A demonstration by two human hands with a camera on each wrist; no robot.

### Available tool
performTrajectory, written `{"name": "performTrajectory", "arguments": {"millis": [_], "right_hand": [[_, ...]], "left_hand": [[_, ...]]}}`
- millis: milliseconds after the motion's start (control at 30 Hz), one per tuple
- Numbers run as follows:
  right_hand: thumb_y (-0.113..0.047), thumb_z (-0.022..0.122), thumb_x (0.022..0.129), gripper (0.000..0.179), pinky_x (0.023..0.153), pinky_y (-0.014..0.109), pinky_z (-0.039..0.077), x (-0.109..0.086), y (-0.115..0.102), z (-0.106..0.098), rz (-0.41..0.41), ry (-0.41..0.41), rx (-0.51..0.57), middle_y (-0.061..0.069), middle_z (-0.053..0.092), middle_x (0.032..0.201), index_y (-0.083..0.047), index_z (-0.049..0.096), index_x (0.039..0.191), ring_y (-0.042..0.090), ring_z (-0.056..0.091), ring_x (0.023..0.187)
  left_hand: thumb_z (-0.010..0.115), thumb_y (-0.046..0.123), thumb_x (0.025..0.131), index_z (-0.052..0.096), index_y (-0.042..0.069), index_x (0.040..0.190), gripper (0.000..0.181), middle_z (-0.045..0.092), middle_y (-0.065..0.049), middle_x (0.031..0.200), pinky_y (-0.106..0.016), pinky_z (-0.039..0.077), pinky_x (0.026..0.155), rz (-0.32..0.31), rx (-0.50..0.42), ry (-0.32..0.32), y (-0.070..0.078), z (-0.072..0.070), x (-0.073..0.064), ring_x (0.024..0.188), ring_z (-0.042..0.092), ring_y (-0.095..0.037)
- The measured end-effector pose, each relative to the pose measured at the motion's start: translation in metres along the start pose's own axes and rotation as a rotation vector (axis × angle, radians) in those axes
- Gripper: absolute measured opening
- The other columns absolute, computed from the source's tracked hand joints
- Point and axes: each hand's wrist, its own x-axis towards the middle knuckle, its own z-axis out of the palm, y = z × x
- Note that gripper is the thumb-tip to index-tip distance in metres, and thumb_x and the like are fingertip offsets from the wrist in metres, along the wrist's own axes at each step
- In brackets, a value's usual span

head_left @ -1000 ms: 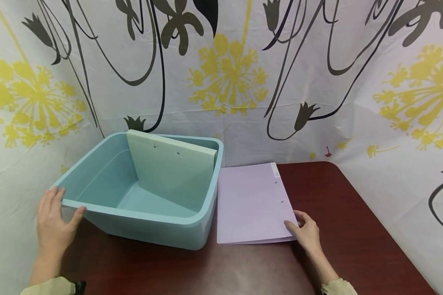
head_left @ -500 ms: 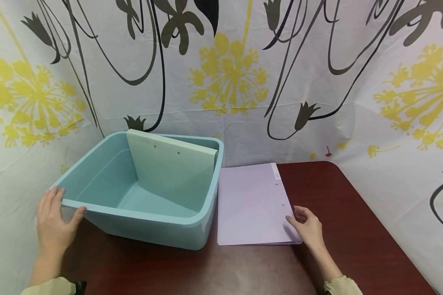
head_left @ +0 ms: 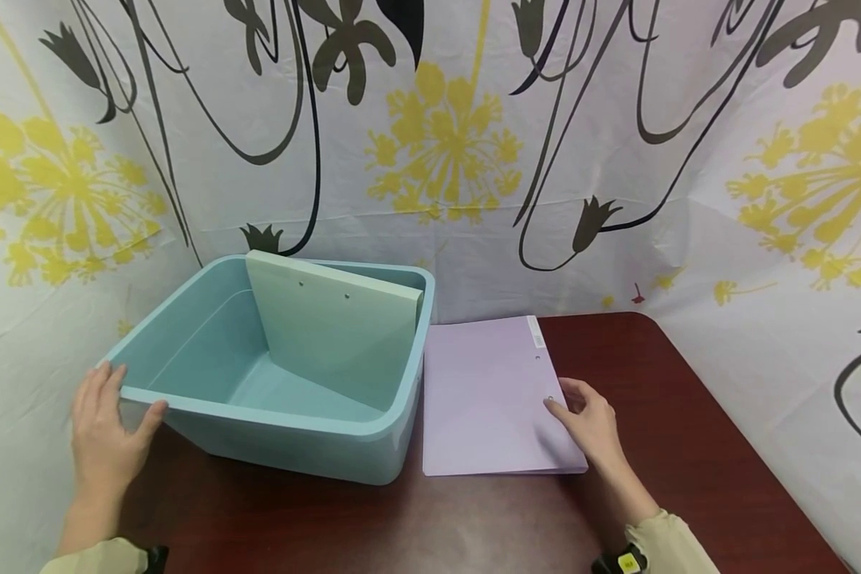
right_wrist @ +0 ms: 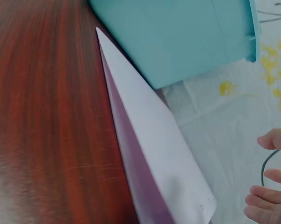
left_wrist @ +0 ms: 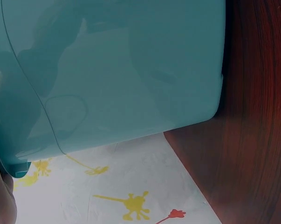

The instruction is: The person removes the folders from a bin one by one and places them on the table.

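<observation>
A light-blue plastic bin (head_left: 258, 450) stands at the left of the table. My left hand (head_left: 108, 438) holds its near left corner, fingertips over the rim and thumb along the front; in the left wrist view only part of that hand (left_wrist: 3, 200) shows. Inside the bin a pale green folder (head_left: 337, 331) leans upright against the back. To the bin's right lies a lilac folder (head_left: 488, 406), its covers slightly parted in the right wrist view. My right hand (head_left: 591, 422) hovers at the folder's right edge, thumb and fingers spread apart, nothing between them.
The dark red-brown wooden table (head_left: 696, 454) has a rounded far right corner. A white cloth backdrop (head_left: 473, 263) with yellow and dark grey flower prints rises behind the table and along both sides.
My right hand has let go of the lilac folder's near right corner and moved up along its right edge. The folder's cover has settled lower. My left hand and the bin have stayed put.
</observation>
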Motion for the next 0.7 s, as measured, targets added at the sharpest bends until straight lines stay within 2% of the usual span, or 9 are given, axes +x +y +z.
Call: {"name": "performTrajectory", "arguments": {"millis": [300,700], "right_hand": [[-0.017,0.072,0.076,0.043,0.084,0.044,0.047,0.01,-0.023,0.0,-0.069,-0.016,0.02,0.021,0.063,0.106,0.002,0.059,0.112,0.032,0.059,0.099],[-0.012,0.072,0.074,0.041,0.085,0.043,0.047,0.019,-0.046,0.005,-0.113,-0.047,0.072,0.017,0.062,0.111,0.001,0.059,0.112,0.03,0.057,0.104]], "left_hand": [[0.049,0.07,0.076,0.044,-0.015,0.122,0.097,0.036,-0.037,0.13,-0.047,0.014,0.109,0.008,0.004,-0.012,-0.001,-0.001,0.001,0.127,0.027,-0.046],[0.049,0.068,0.077,0.044,-0.015,0.123,0.095,0.036,-0.037,0.13,-0.047,0.013,0.109,0.007,-0.008,-0.014,0.001,-0.002,0.001,0.128,0.026,-0.045]]}}
